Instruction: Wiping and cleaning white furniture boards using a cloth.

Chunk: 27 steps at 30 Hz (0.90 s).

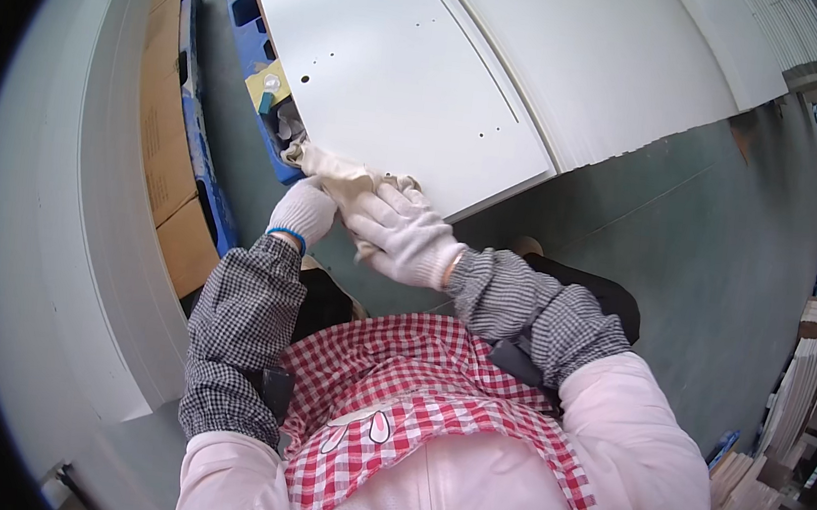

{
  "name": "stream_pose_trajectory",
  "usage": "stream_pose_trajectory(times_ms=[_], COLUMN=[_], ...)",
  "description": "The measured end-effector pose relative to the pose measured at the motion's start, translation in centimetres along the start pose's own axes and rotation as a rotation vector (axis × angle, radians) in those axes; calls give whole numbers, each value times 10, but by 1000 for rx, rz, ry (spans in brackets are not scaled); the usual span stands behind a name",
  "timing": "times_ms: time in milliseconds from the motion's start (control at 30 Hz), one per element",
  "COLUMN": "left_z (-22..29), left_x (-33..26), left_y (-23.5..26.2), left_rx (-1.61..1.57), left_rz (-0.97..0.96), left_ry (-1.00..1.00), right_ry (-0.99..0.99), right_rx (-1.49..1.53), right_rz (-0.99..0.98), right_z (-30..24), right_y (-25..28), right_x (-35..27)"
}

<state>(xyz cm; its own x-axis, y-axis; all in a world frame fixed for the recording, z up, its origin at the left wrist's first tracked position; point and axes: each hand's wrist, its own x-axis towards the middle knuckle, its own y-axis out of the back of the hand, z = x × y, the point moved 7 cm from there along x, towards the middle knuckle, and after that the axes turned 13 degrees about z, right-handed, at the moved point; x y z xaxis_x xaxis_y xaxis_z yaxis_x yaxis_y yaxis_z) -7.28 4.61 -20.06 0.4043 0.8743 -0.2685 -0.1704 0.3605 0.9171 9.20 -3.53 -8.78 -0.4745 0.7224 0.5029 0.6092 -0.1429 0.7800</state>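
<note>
My left hand (pixel 305 210), in a white knit glove with a blue cuff, is closed on the near edge of a crumpled cream cloth (pixel 340 170). Laid over the cloth's right part is my right hand (pixel 408 237), gloved the same way, fingers stretched and lying flat; its thumb is hidden. The cloth lies bunched at the near corner of a large white panel (pixel 388 74), partly over its edge. Small dark holes and a long groove mark the panel's face.
Under the panel's left side is a blue pallet (pixel 240 10) with a yellow piece (pixel 265 87) and scraps on it. Further left stand cardboard (pixel 168 130) and tall white boards (pixel 102 183). Another white panel (pixel 598 66) adjoins at right; stacked boards (pixel 792 395) line the far right.
</note>
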Motion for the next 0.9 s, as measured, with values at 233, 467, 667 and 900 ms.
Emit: stream_pose_trajectory(times_ms=[233, 467, 667, 900], left_z=[37, 41, 58, 113], left_x=[-17, -16, -23, -39], left_y=[60, 78, 104, 88], left_rx=[-312, -54, -140, -17], left_rz=[83, 58, 53, 61], left_ry=[398, 298, 313, -387], right_ry=[-615, -165, -117, -734], right_rx=[-419, -395, -170, -589], right_rz=[-84, -238, -88, 29], right_z=[165, 33, 35, 148], right_y=[108, 23, 29, 82], right_x=[-51, -16, -26, -40])
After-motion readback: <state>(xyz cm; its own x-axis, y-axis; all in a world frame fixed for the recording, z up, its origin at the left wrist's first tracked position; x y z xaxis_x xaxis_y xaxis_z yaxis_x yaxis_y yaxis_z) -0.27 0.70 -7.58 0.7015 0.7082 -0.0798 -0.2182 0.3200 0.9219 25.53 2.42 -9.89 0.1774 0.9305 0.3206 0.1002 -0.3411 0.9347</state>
